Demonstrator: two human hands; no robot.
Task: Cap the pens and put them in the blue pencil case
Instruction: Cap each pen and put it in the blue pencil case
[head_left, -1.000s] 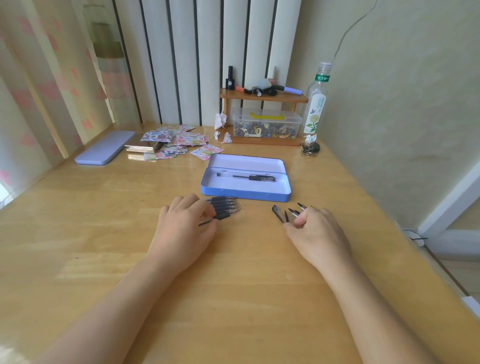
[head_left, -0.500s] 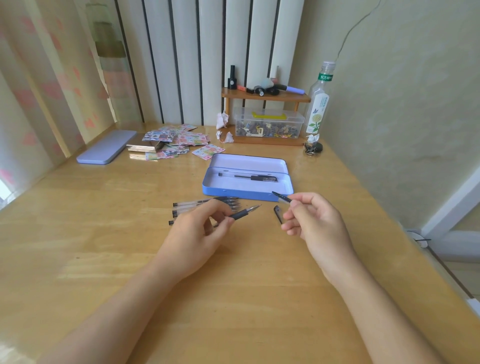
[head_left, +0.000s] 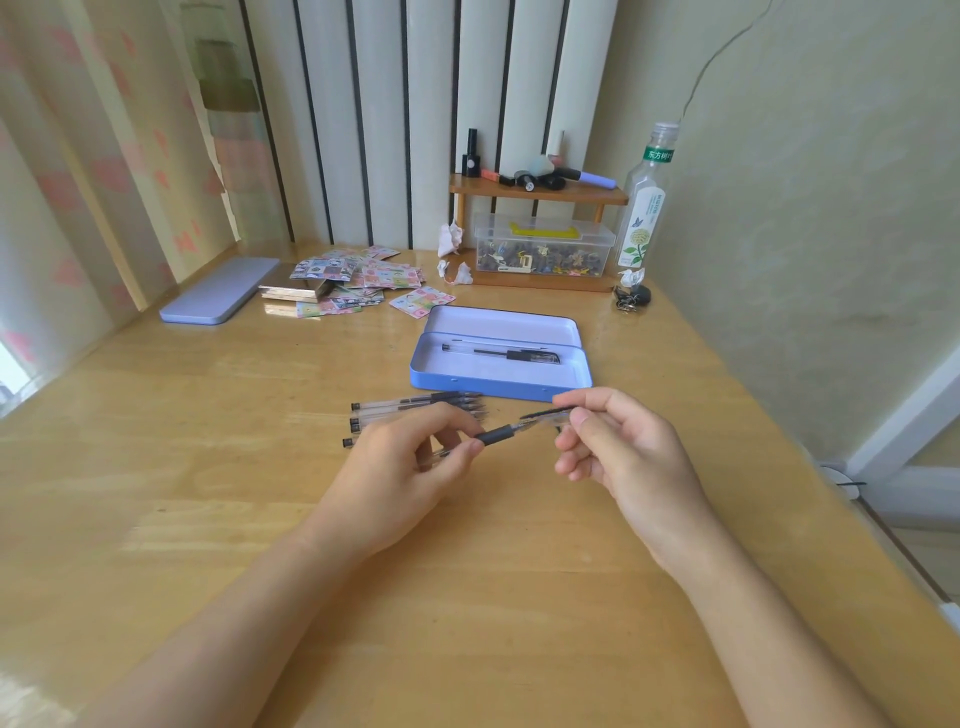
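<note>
My left hand (head_left: 410, 467) grips a clear pen with a black grip (head_left: 496, 434), its tip pointing right. My right hand (head_left: 618, 452) pinches a clear cap with a black clip (head_left: 545, 414), and the cap's mouth meets the pen's tip. Both hands hover just above the table, in front of the open blue pencil case (head_left: 498, 382). One capped pen (head_left: 504, 354) lies inside the case. Several uncapped pens (head_left: 415, 408) lie in a row on the wood behind my left hand. Any loose caps are hidden by my right hand.
The case's lid (head_left: 218, 299) lies at the far left. Sticker sheets (head_left: 358, 283) are scattered behind it. A small wooden shelf (head_left: 540, 189) over a clear plastic box (head_left: 543, 249) and a glass bottle (head_left: 647, 202) stand against the back wall. The wall runs along the table's right side.
Both hands rose from the table, the left with a pen and the right with a cap. They then moved toward each other until cap and tip met.
</note>
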